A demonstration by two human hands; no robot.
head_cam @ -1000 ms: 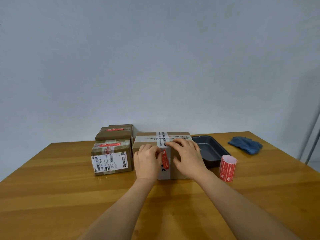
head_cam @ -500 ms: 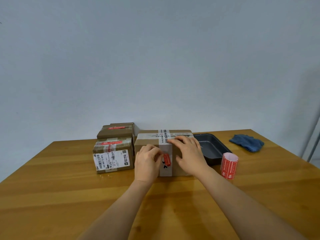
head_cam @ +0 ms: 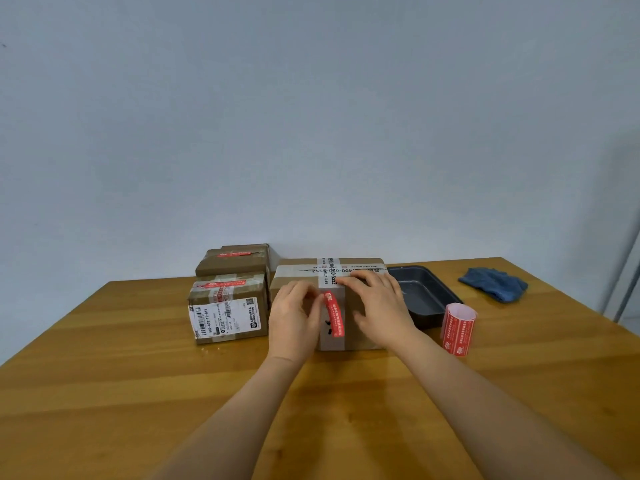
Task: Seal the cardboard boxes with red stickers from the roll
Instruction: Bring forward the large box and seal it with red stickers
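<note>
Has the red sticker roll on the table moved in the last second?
No. The sticker roll stands in the same spot beside the near right corner of the dark tray; only the head camera has shifted slightly.
</note>
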